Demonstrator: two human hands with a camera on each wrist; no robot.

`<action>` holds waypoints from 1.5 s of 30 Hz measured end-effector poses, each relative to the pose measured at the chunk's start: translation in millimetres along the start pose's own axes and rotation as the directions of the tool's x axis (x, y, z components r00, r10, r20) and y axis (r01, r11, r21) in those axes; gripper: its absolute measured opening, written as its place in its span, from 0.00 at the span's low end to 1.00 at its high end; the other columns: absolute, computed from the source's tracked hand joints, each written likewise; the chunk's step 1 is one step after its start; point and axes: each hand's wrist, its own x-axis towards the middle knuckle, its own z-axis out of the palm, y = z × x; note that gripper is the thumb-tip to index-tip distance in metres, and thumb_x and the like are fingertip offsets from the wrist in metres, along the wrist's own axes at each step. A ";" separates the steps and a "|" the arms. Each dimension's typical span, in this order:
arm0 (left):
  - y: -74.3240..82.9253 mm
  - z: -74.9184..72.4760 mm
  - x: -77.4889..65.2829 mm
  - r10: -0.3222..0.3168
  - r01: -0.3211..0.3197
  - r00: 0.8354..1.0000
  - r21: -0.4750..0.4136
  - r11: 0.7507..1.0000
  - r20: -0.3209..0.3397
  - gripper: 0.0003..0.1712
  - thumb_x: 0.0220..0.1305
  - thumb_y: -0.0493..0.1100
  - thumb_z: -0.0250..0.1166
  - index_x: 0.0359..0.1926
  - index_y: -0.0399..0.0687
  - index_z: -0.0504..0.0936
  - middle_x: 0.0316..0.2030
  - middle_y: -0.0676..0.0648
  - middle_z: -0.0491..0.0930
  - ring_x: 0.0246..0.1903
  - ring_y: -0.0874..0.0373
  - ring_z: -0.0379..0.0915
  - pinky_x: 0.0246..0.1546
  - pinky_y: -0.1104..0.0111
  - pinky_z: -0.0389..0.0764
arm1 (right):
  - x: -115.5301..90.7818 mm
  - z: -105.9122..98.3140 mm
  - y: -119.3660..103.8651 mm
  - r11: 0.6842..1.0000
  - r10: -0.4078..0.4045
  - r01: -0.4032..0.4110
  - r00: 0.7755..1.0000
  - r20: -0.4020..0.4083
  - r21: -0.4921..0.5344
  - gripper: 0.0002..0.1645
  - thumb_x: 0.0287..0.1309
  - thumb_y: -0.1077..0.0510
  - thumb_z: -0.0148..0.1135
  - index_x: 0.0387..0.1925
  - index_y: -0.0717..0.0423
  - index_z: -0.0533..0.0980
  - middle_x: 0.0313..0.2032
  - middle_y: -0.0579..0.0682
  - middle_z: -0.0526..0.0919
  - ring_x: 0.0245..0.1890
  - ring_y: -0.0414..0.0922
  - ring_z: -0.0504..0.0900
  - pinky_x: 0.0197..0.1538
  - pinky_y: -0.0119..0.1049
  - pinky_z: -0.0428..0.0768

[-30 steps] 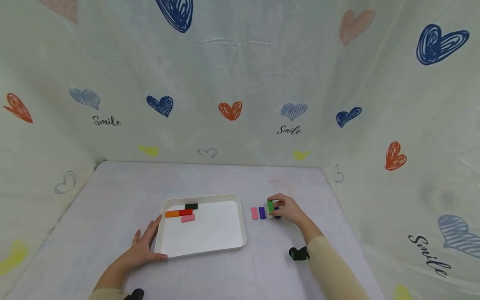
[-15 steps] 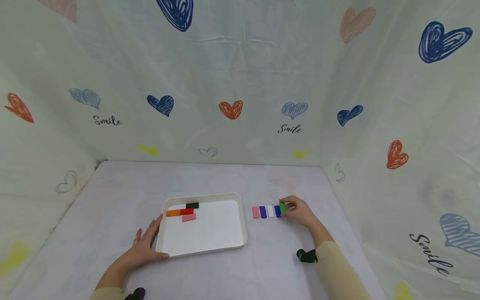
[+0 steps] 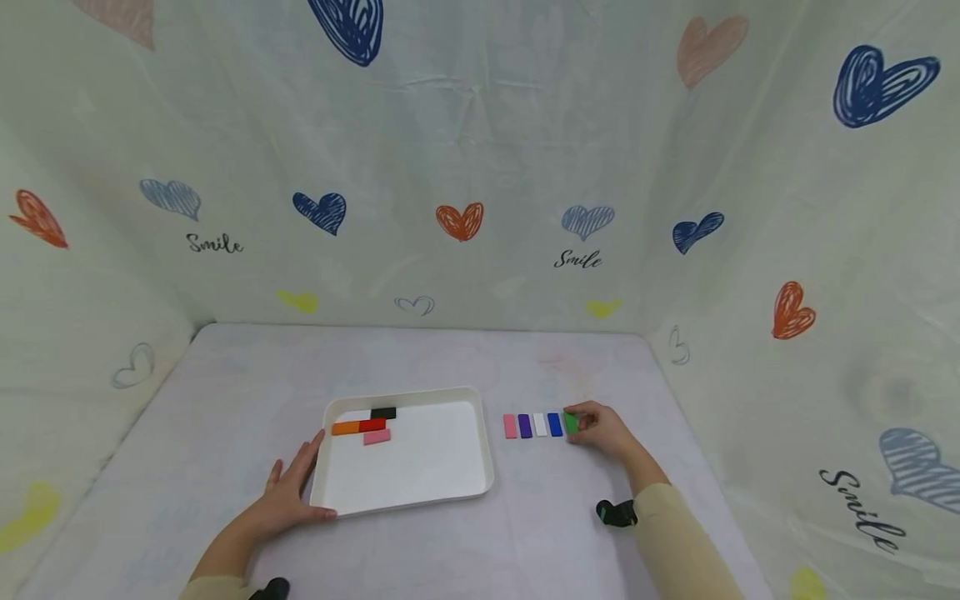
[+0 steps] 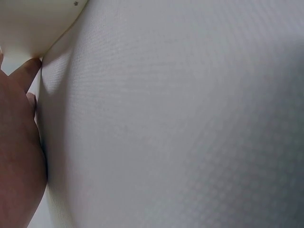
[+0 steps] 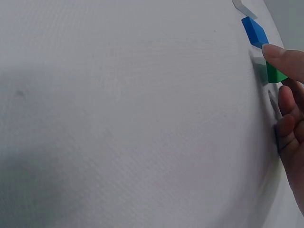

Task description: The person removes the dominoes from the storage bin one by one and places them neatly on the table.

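Note:
My right hand [image 3: 604, 432] pinches a small green block [image 3: 571, 423] at the right end of a row on the table. To its left lie a blue block [image 3: 555, 425], a white block [image 3: 540, 425], a purple block [image 3: 524, 426] and a pink block [image 3: 510, 427]. In the right wrist view the thumb covers part of the green block [image 5: 272, 74], close to the blue one [image 5: 255, 32]. My left hand [image 3: 281, 500], fingers spread, rests against the left side and near corner of a white tray [image 3: 420, 471].
Inside the tray's upper left lie a black block [image 3: 384, 413], an orange block [image 3: 345, 428], a red block [image 3: 372, 425] and a pink block [image 3: 377, 437]. A heart-print curtain [image 3: 510, 283] surrounds the white table [image 3: 420, 358] at the back and sides.
My right hand has carried the green block rightward past the white and blue blocks, then lowered it to the row's right end. The left hand and the tray have stayed put.

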 end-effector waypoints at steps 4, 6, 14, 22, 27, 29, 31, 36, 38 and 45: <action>-1.6 -0.5 -2.6 0.017 -0.017 1.000 0.001 1.000 -0.011 0.75 0.38 0.56 0.80 0.76 0.46 0.39 0.71 0.25 0.43 0.70 0.27 0.30 0.63 0.38 0.18 | 0.4 3.7 6.5 1.000 0.008 -0.008 1.000 -0.006 -0.013 0.30 0.44 0.63 0.77 0.53 0.55 0.81 0.28 0.50 0.74 0.30 0.46 0.70 0.33 0.36 0.70; -1.8 -0.2 -2.6 0.024 -0.024 1.000 -0.001 1.000 -0.017 0.75 0.38 0.56 0.80 0.77 0.47 0.39 0.71 0.25 0.43 0.70 0.27 0.30 0.63 0.38 0.18 | 0.9 4.3 8.3 1.000 0.019 -0.020 0.999 -0.026 -0.007 0.29 0.45 0.63 0.77 0.53 0.54 0.81 0.28 0.50 0.73 0.31 0.46 0.69 0.33 0.36 0.69; -2.8 1.3 -0.8 0.026 -0.026 0.999 -0.006 1.000 -0.021 0.76 0.36 0.57 0.80 0.77 0.47 0.38 0.71 0.25 0.43 0.70 0.27 0.30 0.63 0.39 0.17 | 3.5 3.6 5.4 0.999 0.038 -0.039 0.999 -0.034 -0.025 0.29 0.45 0.62 0.77 0.53 0.52 0.81 0.37 0.50 0.74 0.31 0.46 0.68 0.33 0.37 0.68; -3.8 1.0 -0.6 0.028 -0.028 0.999 0.001 1.000 -0.020 0.76 0.37 0.57 0.80 0.77 0.48 0.37 0.71 0.24 0.43 0.70 0.27 0.29 0.63 0.39 0.16 | 6.9 2.6 3.6 0.995 0.044 -0.044 0.999 -0.003 -0.093 0.29 0.45 0.61 0.77 0.53 0.52 0.82 0.38 0.50 0.73 0.34 0.47 0.67 0.34 0.38 0.66; -4.4 1.1 0.0 0.042 -0.042 0.999 -0.011 0.999 -0.029 0.76 0.36 0.57 0.80 0.77 0.48 0.38 0.71 0.24 0.43 0.70 0.27 0.29 0.63 0.39 0.16 | 8.7 0.3 2.7 0.992 0.063 -0.061 0.998 0.022 -0.110 0.29 0.46 0.60 0.77 0.53 0.51 0.82 0.35 0.51 0.70 0.35 0.47 0.67 0.34 0.39 0.66; -4.3 1.4 0.1 0.040 -0.040 0.999 -0.013 0.999 -0.027 0.76 0.36 0.57 0.80 0.77 0.48 0.38 0.71 0.24 0.43 0.70 0.27 0.29 0.63 0.39 0.16 | 8.7 -0.4 2.5 0.991 0.069 -0.065 0.997 0.032 -0.117 0.29 0.45 0.59 0.77 0.53 0.51 0.82 0.34 0.51 0.70 0.35 0.47 0.67 0.34 0.38 0.66; -3.7 1.7 0.4 0.037 -0.037 0.999 -0.005 0.999 -0.020 0.76 0.37 0.57 0.80 0.77 0.48 0.37 0.71 0.24 0.43 0.70 0.27 0.29 0.63 0.38 0.17 | 8.5 -0.9 1.9 0.990 0.075 -0.070 0.996 0.036 -0.124 0.30 0.44 0.59 0.78 0.54 0.50 0.81 0.34 0.51 0.70 0.35 0.47 0.67 0.33 0.38 0.66; -3.2 3.0 0.5 0.019 -0.019 1.000 -0.003 1.000 -0.008 0.77 0.37 0.58 0.80 0.77 0.47 0.36 0.71 0.24 0.43 0.70 0.27 0.29 0.63 0.38 0.17 | 7.5 -1.0 2.1 0.988 0.088 -0.082 0.995 0.043 -0.134 0.33 0.43 0.60 0.78 0.55 0.50 0.80 0.34 0.51 0.70 0.33 0.47 0.67 0.32 0.38 0.65; -3.7 3.4 0.2 0.010 -0.010 1.000 -0.011 1.000 -0.007 0.77 0.36 0.58 0.80 0.77 0.47 0.37 0.71 0.25 0.42 0.70 0.28 0.28 0.63 0.39 0.16 | 7.4 -0.9 2.2 0.988 0.090 -0.084 0.995 0.043 -0.132 0.32 0.44 0.60 0.78 0.55 0.50 0.80 0.34 0.51 0.70 0.33 0.47 0.67 0.32 0.38 0.65; -2.5 1.5 0.2 0.001 -0.001 1.000 -0.021 1.000 0.002 0.77 0.36 0.57 0.81 0.77 0.47 0.36 0.71 0.24 0.42 0.70 0.28 0.28 0.63 0.41 0.14 | 7.4 -0.4 -0.7 0.988 0.090 -0.086 0.995 0.029 -0.128 0.30 0.45 0.61 0.77 0.54 0.51 0.81 0.34 0.51 0.70 0.35 0.47 0.67 0.34 0.39 0.65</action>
